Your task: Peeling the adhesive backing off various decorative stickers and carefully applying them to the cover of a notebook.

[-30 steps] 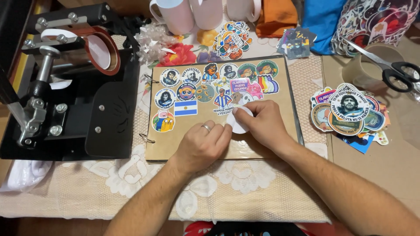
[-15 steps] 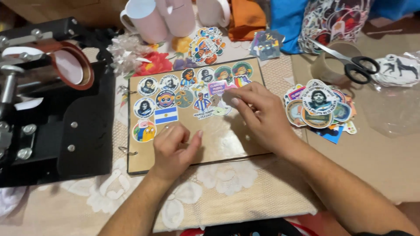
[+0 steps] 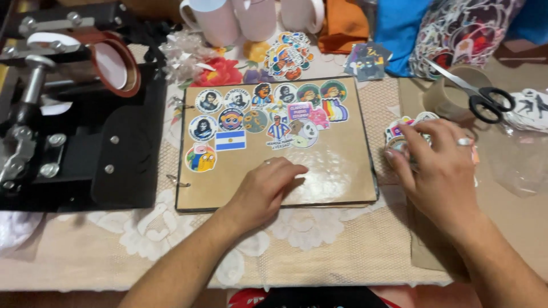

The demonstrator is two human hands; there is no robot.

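Observation:
A brown ring-bound board [image 3: 337,171] lies in front of me, its upper half covered with several colourful stickers [image 3: 260,117], among them a small striped flag sticker [image 3: 230,140]. My left hand [image 3: 262,191] rests flat on the board's lower middle, fingers together, holding nothing. My right hand [image 3: 436,168], with a ring on one finger, reaches over a pile of loose stickers [image 3: 399,128] to the right of the board; its fingertips touch the pile and hide most of it. Whether it grips a sticker cannot be told.
A black mug heat press [image 3: 74,125] stands at the left. White mugs [image 3: 217,20] line the back edge beside another sticker heap [image 3: 288,54]. Scissors [image 3: 476,97] lie on a tape roll [image 3: 451,94] at the right. A lace cloth [image 3: 142,239] covers the table.
My right hand left the board's stickers and moved right onto the loose sticker pile. My left hand slid a little toward the board's middle and stays flat.

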